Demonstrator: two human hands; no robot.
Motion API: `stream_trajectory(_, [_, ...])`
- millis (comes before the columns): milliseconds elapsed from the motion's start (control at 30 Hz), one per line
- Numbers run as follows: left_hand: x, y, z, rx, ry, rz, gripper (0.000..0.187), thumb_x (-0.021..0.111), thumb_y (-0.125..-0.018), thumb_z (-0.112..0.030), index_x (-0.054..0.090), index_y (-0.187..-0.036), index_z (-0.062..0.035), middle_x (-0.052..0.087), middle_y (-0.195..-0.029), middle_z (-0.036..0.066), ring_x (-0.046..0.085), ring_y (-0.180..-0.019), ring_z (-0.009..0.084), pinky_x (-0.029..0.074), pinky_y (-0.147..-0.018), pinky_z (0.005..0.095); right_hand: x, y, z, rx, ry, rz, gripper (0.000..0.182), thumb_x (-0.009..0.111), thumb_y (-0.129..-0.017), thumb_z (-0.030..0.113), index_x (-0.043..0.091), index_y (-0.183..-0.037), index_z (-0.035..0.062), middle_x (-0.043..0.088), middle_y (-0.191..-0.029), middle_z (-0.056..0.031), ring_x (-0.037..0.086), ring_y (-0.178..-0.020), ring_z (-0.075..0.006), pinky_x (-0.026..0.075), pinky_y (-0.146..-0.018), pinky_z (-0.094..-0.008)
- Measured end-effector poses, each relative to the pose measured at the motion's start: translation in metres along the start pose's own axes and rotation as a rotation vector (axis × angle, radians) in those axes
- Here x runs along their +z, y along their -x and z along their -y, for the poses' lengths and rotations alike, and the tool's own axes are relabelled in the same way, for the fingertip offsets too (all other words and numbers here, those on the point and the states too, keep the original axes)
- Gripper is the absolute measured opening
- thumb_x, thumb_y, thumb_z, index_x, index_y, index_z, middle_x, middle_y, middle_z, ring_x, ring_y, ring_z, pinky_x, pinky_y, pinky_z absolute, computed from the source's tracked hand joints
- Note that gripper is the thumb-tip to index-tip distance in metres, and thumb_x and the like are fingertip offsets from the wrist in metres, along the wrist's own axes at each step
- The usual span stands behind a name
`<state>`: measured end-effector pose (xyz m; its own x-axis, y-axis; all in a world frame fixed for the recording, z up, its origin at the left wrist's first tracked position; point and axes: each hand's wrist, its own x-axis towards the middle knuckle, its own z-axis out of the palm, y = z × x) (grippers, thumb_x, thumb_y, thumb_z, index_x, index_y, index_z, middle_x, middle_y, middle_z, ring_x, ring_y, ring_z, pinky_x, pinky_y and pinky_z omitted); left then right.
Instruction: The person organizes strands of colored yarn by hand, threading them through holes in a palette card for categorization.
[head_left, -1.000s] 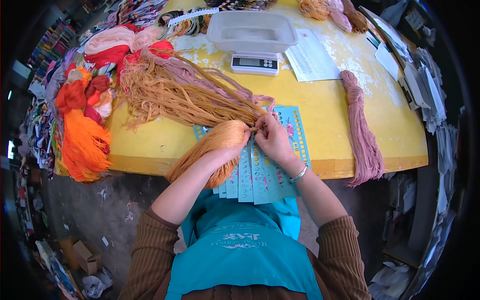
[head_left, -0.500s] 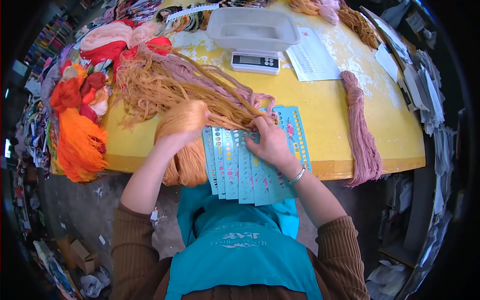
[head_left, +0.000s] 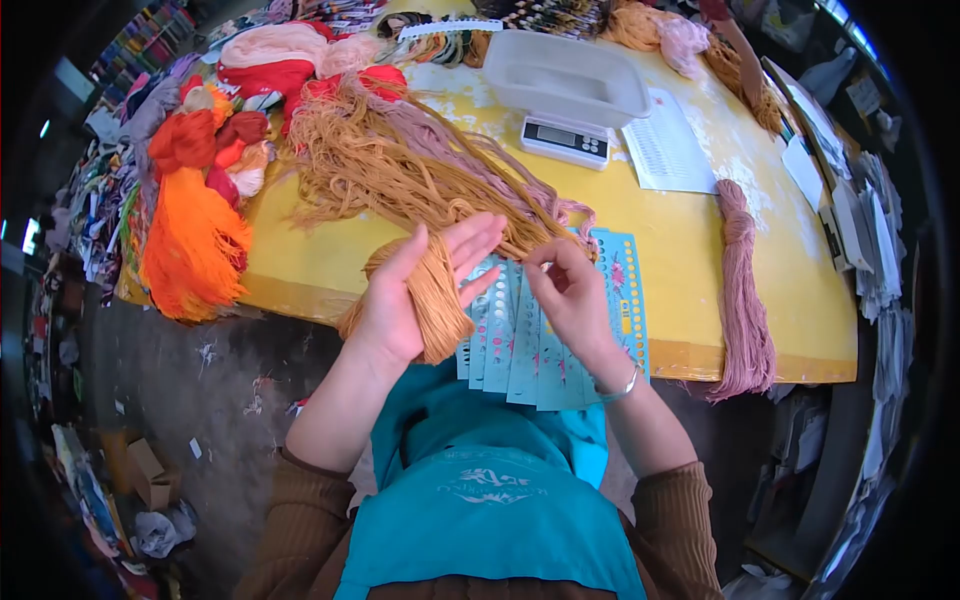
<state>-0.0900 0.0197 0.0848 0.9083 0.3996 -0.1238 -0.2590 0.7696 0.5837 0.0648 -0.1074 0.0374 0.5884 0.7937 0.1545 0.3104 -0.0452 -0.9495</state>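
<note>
A light orange-brown skein [head_left: 437, 300] hangs around my left hand [head_left: 405, 290], whose palm faces up with the fingers spread. My right hand [head_left: 572, 290] is pinched above the fan of blue punched cards [head_left: 522, 350]; what its fingertips hold is too small to make out. The cards lie at the table's front edge, partly under my right hand. Behind both hands, long golden-brown strands [head_left: 400, 170] and mauve strands [head_left: 480, 150] stretch across the yellow table [head_left: 660, 290].
A clear plastic tub [head_left: 570, 80] rests by a white scale [head_left: 565, 141]. Right of them are a printed sheet [head_left: 668, 145] and a mauve thread bundle [head_left: 742, 290]. Orange thread [head_left: 195, 245] lies at the left. Another person's arm [head_left: 738, 55] reaches in at the top right.
My left hand has turned palm up and moved right with the skein, its fingers now spread. My right hand has lifted slightly off the cards. Another person's arm has appeared; the view has shifted.
</note>
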Motion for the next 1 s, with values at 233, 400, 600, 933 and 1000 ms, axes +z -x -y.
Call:
stream_trajectory(233, [-0.005,0.021,0.015,0.049,-0.235,0.170,0.064,0.036,-0.100,-0.043,0.036,-0.143,0.0053,0.038,-0.148,0.015,0.039,-0.133,0.0214,0.034,-0.107,0.0342,0.042,0.033,0.049,0.300,-0.666,0.166,0.011,0.063,-0.093,0.012,0.064,-0.097,0.0019,0.063,-0.079,-0.0007,0.054,-0.064,-0.0040,0.042,-0.054,-0.0189])
stream_trajectory(400, [-0.011,0.031,0.014,0.000,-0.166,0.045,0.057,0.038,-0.099,-0.037,0.044,-0.136,0.0066,0.049,-0.138,0.015,0.049,-0.123,0.0219,0.040,-0.101,0.0352,0.038,0.033,0.041,0.354,-0.952,0.031,0.008,0.059,-0.094,0.010,0.061,-0.090,0.0049,0.064,-0.074,-0.0039,0.046,-0.047,-0.0055,0.030,-0.041,-0.0189])
stream_trajectory(600, [-0.015,0.030,0.019,0.021,-0.191,-0.025,0.051,0.044,-0.094,-0.029,0.049,-0.131,0.0062,0.052,-0.133,0.015,0.051,-0.119,0.0227,0.042,-0.100,0.0359,0.037,0.039,0.038,0.347,-0.847,0.055,0.008,0.057,-0.095,0.011,0.060,-0.091,0.0041,0.065,-0.073,-0.0037,0.046,-0.047,-0.0043,0.032,-0.042,-0.0184])
stream_trajectory(933, [-0.020,0.030,0.019,0.016,-0.200,0.000,0.052,0.048,-0.093,-0.027,0.046,-0.135,0.0052,0.050,-0.136,0.015,0.048,-0.123,0.0222,0.041,-0.102,0.0361,0.041,0.038,0.036,0.241,-0.581,0.089,0.007,0.058,-0.094,0.007,0.060,-0.096,0.0006,0.064,-0.077,-0.0011,0.050,-0.055,-0.0015,0.038,-0.048,-0.0175])
stream_trajectory(1000, [-0.021,0.029,0.019,0.007,-0.185,0.009,0.052,0.047,-0.094,-0.027,0.045,-0.135,0.0053,0.050,-0.136,0.016,0.048,-0.124,0.0227,0.040,-0.103,0.0363,0.043,0.038,0.040,0.231,-0.577,0.091,0.007,0.059,-0.093,0.006,0.061,-0.097,0.0004,0.064,-0.077,0.0000,0.050,-0.059,-0.0008,0.039,-0.051,-0.0174])
